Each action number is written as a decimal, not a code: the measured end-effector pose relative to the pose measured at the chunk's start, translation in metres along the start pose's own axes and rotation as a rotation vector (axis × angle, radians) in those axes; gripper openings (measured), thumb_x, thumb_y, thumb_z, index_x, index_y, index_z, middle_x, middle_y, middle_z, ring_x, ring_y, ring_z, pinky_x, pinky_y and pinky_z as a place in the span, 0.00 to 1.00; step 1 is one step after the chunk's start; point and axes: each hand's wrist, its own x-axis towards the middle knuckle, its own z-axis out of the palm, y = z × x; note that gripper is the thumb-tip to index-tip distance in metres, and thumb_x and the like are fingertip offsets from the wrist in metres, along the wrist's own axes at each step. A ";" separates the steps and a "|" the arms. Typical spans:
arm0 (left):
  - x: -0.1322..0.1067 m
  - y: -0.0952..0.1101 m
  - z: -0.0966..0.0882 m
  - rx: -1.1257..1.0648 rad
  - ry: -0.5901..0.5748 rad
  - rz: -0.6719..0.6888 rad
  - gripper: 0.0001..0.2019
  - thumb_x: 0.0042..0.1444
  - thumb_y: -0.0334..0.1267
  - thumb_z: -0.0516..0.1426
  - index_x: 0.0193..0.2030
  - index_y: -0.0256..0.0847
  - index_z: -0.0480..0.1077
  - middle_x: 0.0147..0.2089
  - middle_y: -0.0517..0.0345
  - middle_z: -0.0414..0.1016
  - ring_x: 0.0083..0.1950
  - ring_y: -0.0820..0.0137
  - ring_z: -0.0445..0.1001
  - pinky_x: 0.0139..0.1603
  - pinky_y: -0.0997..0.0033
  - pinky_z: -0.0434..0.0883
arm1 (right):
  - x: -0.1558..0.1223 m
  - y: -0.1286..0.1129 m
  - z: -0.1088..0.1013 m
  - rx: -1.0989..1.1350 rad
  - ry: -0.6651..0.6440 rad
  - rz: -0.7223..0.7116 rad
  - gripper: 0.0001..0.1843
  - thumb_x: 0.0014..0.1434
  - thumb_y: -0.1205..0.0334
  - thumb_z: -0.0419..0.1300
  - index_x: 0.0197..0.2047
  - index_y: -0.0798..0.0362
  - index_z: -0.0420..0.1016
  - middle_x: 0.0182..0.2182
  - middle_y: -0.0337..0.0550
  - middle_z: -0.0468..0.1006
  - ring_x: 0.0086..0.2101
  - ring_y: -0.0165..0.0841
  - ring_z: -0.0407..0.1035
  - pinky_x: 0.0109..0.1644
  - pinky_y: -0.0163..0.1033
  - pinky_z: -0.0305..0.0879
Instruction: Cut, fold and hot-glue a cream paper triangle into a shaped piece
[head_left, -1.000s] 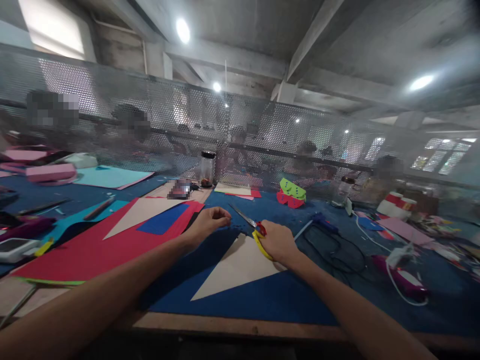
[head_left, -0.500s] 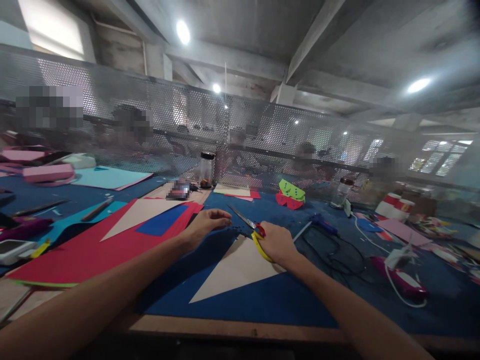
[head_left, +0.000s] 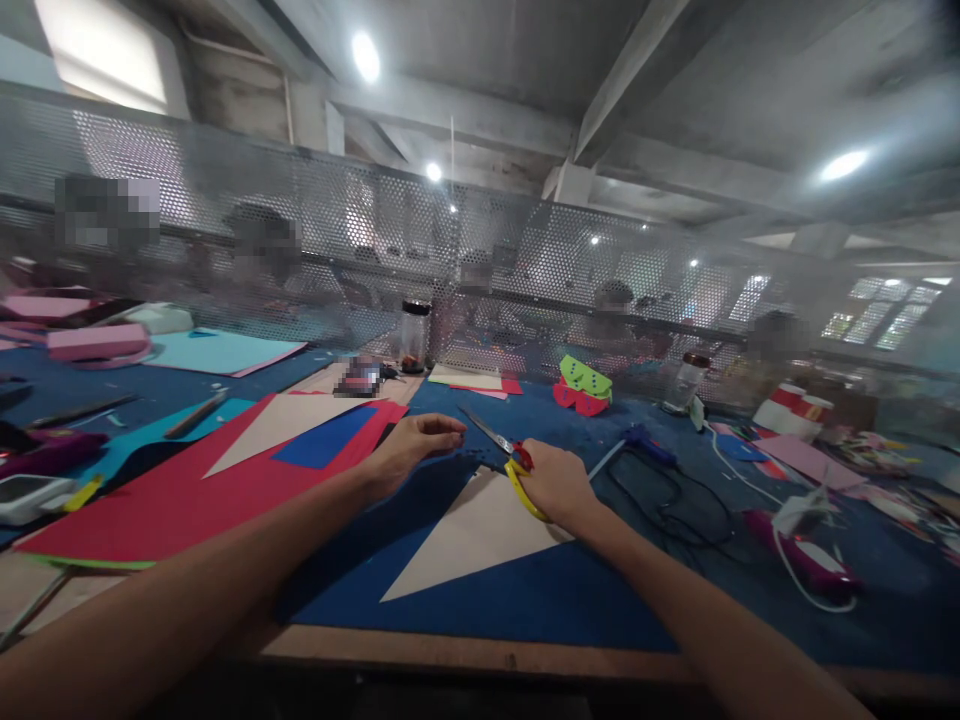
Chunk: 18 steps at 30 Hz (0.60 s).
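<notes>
Right hand (head_left: 556, 484) gripped the scissors (head_left: 513, 472) over the tan sheet (head_left: 472, 538). Left hand (head_left: 409, 450): fingers curled near the blades (head_left: 487, 431), any hold unclear; risk judged, a stray snip nicking a fingertip.

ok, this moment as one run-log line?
left hand: half-closed, contents unclear | right hand: holding scissors | below right hand: cream sheet on blue surface | beyond: green-and-red piece

Bare left forearm (head_left: 217, 585) and bare right forearm (head_left: 690, 620), both slender, tapering to narrow wrists (head_left: 377, 477).
</notes>
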 end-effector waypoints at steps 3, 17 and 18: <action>-0.001 0.000 0.001 -0.013 0.009 0.002 0.16 0.40 0.37 0.76 0.37 0.39 0.82 0.35 0.56 0.83 0.36 0.69 0.79 0.44 0.68 0.74 | 0.000 0.000 0.001 0.001 0.001 0.000 0.11 0.72 0.54 0.56 0.47 0.49 0.77 0.44 0.45 0.87 0.43 0.39 0.81 0.40 0.39 0.58; -0.003 0.005 0.001 -0.095 -0.037 -0.015 0.16 0.41 0.38 0.77 0.36 0.40 0.80 0.37 0.56 0.83 0.39 0.69 0.79 0.48 0.66 0.75 | -0.002 0.000 -0.001 0.001 -0.005 -0.028 0.12 0.73 0.52 0.56 0.50 0.49 0.75 0.46 0.44 0.85 0.45 0.40 0.81 0.40 0.39 0.58; -0.003 0.005 0.001 -0.100 -0.037 -0.017 0.16 0.41 0.38 0.77 0.36 0.40 0.80 0.37 0.56 0.83 0.40 0.69 0.79 0.48 0.66 0.75 | -0.003 -0.001 -0.001 0.003 -0.008 -0.031 0.12 0.73 0.52 0.56 0.50 0.49 0.75 0.47 0.45 0.85 0.45 0.40 0.81 0.40 0.39 0.58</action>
